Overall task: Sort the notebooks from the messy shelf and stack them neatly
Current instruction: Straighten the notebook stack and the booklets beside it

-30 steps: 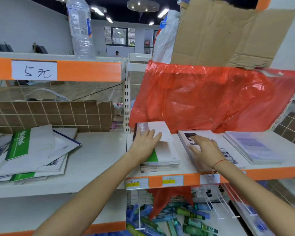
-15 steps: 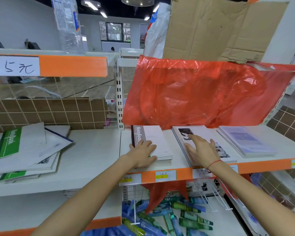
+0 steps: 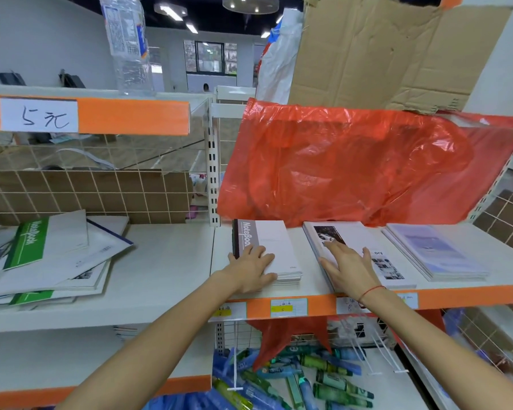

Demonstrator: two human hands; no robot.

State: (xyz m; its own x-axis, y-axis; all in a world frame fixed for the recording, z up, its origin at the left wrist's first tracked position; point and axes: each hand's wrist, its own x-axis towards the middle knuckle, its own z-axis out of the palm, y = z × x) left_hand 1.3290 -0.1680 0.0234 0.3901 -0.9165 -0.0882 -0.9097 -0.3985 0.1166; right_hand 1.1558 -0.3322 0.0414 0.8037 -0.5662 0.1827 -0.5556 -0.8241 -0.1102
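On the left shelf bay a messy pile of notebooks (image 3: 51, 261), green-spined ones among them, lay skewed and overlapping, so by the look of it the sorting was far from finished. Right of the upright, the left hand (image 3: 249, 269) rested flat with relaxed fingers on a squared grey-spined stack (image 3: 267, 247). The right hand (image 3: 348, 266) lay spread on a photo-cover stack (image 3: 356, 241), and a pale blue stack (image 3: 436, 250) sat tidy beyond.

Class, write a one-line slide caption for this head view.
Left hand and right hand press flat on two neat notebook stacks; messy pile waits left.
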